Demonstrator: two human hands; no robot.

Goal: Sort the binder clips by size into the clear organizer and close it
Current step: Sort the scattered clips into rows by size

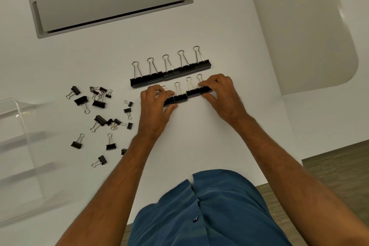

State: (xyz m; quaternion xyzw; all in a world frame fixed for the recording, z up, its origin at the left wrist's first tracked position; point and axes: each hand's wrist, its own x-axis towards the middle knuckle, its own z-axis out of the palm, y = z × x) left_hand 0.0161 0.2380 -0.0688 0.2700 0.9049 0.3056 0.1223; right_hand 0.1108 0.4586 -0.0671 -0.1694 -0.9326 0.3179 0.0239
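Looking down through the head view, we have both hands on a short row of medium binder clips (186,94) that lies across the white counter (199,136), its long axis running from lower left to upper right, parallel to the row of five large binder clips (171,72) just beyond it. Our left hand (154,106) pinches the left end of the medium row between thumb and fingers, and our right hand (221,94) pinches the right end the same way, so the two hands are apart and each closed on an end clip, squeezing the row together. Off to the left, well apart from our hands, lies the loose scatter of small and medium clips (101,118), unsorted. Farther left still, at the frame's edge, stands the clear organizer (18,130), open as far as we can tell, with nothing visible inside it. We judge that everything the next move needs lies to our left: the left hand is nearer both the loose pile and the organizer, so it is better placed to reach, while the right would have to cross over the rows.
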